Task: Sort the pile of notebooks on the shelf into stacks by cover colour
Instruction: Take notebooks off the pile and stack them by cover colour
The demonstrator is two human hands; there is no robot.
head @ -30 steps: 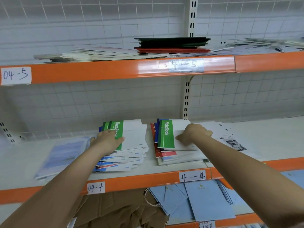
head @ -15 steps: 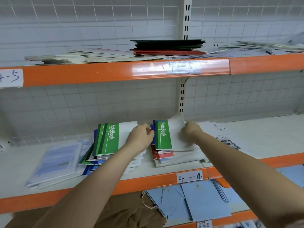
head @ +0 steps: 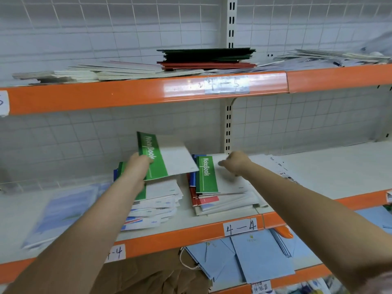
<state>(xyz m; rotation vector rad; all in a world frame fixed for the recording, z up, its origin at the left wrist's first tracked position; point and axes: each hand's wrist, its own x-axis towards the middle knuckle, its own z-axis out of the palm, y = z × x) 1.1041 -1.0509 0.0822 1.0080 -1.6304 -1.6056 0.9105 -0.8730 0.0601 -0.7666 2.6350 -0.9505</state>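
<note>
**Green notebook held above the left stack**

The left hand (head: 139,164) grips a green-and-white notebook (head: 164,157) by its green spine edge, fingers curled round it, holding it tilted in the air above the left stack (head: 158,201) on the shelf (head: 184,217). Just beside it, at 3 o'clock, the right stack (head: 214,187) has another green notebook on top, with red and blue covers beneath. The right hand (head: 236,163) rests on that stack's white cover, its fingers curled; whether they pinch a page I cannot tell. At 9 o'clock of the left stack lie pale blue booklets (head: 61,209), blurred.
</note>
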